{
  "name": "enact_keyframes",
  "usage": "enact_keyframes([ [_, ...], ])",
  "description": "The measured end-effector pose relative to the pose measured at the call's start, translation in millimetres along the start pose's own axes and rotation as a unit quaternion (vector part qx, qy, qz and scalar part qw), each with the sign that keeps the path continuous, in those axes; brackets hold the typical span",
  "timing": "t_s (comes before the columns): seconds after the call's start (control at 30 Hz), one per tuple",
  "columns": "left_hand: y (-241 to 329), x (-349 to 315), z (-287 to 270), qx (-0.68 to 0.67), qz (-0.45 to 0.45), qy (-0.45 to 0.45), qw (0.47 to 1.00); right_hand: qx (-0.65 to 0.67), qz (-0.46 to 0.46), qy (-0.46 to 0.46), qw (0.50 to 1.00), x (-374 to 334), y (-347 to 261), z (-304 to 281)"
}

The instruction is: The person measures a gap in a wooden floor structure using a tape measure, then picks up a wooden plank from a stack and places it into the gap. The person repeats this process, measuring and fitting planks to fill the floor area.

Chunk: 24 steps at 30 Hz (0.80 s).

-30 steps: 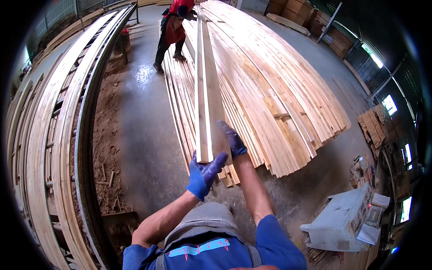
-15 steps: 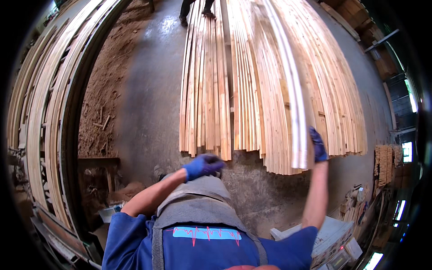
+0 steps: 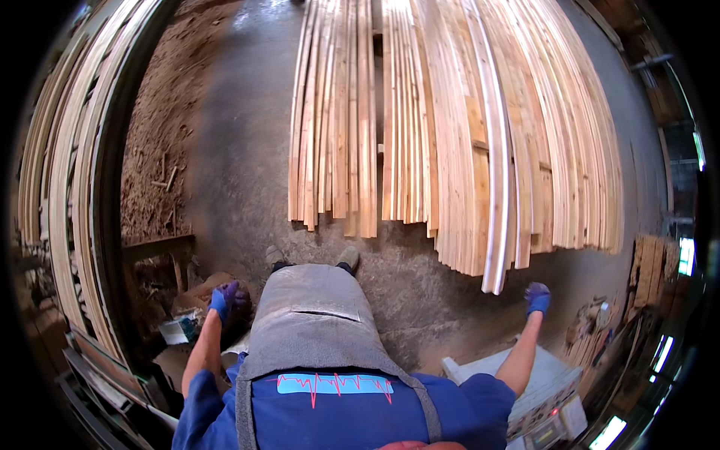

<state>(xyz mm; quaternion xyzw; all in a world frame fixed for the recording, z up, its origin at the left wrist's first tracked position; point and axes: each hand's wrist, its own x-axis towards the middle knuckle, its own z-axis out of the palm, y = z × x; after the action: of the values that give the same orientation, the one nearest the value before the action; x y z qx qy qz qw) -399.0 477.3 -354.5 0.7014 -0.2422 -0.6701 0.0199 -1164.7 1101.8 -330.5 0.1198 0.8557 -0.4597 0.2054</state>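
Note:
My left hand (image 3: 229, 300), in a blue and purple glove, hangs low at my left side with its fingers loosely apart and nothing in it. My right hand (image 3: 537, 298), gloved alike, is out to the right, just beyond the near ends of the boards. It holds nothing, and its fingers look loosely bent. Nearest to it is a pale grooved wooden strip (image 3: 496, 232), lying lengthwise on the right stack of boards (image 3: 574, 187). The strip's near end juts out past the boards around it. Another row of long boards (image 3: 334, 150) lies to the left.
A long rack of timber strips (image 3: 90, 180) runs along the left, beside a heap of sawdust (image 3: 169, 127). A grey machine cabinet (image 3: 544, 382) with a red light stands at the lower right. Short wood pieces (image 3: 646, 270) are stacked at the far right.
My right hand has let go of the grooved strip and drawn back to the right. My left hand has swung from in front of me to my left side. The strip now lies still.

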Motion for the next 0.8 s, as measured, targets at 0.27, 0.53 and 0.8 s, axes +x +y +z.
enact_keyframes([
  [0.27, 1, 64, 28, 0.104, -0.001, -0.065, 0.992, -0.189, -0.160, -0.381, 0.891, -165, 174, 183],
  [0.53, 51, 66, 108, 0.087, 0.048, -0.067, 0.993, -0.031, 0.337, -0.324, 0.883, -231, 108, 269],
  [0.8, -12, 84, 198, 0.204, 0.003, 0.011, 0.979, 0.187, 0.425, -0.227, 0.856, -27, 164, 354],
])
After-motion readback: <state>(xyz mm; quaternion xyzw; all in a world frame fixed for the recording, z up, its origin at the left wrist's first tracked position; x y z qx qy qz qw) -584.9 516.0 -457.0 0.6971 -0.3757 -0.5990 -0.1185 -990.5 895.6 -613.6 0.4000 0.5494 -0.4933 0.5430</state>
